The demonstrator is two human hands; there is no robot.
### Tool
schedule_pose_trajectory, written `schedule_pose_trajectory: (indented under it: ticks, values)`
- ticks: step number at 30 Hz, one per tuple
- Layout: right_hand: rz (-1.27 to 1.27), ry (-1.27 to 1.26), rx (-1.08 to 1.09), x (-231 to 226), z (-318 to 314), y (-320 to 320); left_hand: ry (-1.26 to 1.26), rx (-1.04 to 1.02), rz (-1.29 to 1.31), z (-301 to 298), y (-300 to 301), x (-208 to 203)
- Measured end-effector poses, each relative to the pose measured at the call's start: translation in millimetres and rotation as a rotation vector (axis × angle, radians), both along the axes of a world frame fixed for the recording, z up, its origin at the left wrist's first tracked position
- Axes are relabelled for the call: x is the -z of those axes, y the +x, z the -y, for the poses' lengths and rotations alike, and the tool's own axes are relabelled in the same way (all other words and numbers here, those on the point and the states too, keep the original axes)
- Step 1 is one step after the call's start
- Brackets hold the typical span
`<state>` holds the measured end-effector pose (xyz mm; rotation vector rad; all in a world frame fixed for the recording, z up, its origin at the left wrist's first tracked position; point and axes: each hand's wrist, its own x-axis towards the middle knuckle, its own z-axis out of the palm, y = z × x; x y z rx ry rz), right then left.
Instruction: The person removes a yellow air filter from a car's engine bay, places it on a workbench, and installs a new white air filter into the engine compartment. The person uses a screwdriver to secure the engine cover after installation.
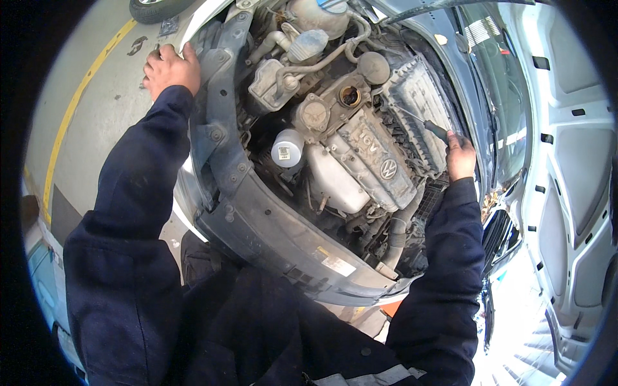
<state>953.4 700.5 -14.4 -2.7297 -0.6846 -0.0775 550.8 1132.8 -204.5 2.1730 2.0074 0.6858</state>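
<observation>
My right hand point(461, 157) is closed round the dark handle of a screwdriver point(438, 130). The thin metal shaft points left over the dusty black air filter housing point(418, 96), its tip near the housing's ribbed top. At the front left edge of the engine bay is my left hand point(172, 71), fingers curled and thumb apart. Small bits of something show beside those fingers, but I cannot make out what it is. Between my arms lies the engine cover point(376, 154), with an uncapped oil filler opening point(349, 96) beyond it.
A white oil filter point(287, 149) stands near the black front panel point(283, 241). Hoses and a coolant reservoir point(318, 16) are at the far side. The raised hood point(573, 161) rises on the right. A tyre point(158, 9) and small parts lie on the floor by a yellow line point(71, 109).
</observation>
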Motion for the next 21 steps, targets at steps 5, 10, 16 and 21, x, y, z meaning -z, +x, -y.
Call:
schedule_pose_trajectory:
  ticks: [5, 10, 16, 21]
  values:
    - [-0.380, 0.293, 0.275, -3.4, -9.0, -9.8, 0.023, -0.015, -0.015, -1.6, -4.3, 3.0]
    - [-0.302, 0.153, 0.210, -6.4, -4.9, 1.8, 0.036, -0.010, -0.015, -1.0, -1.8, 4.0]
    - [0.164, -0.234, -0.502, -45.9, -51.3, -32.3, 0.038, -0.015, -0.020, -1.6, -7.2, 2.2]
    - [0.323, -0.501, -0.764, -74.8, -84.1, -52.3, -0.016, -0.010, -0.009, -0.3, -2.5, -1.8]
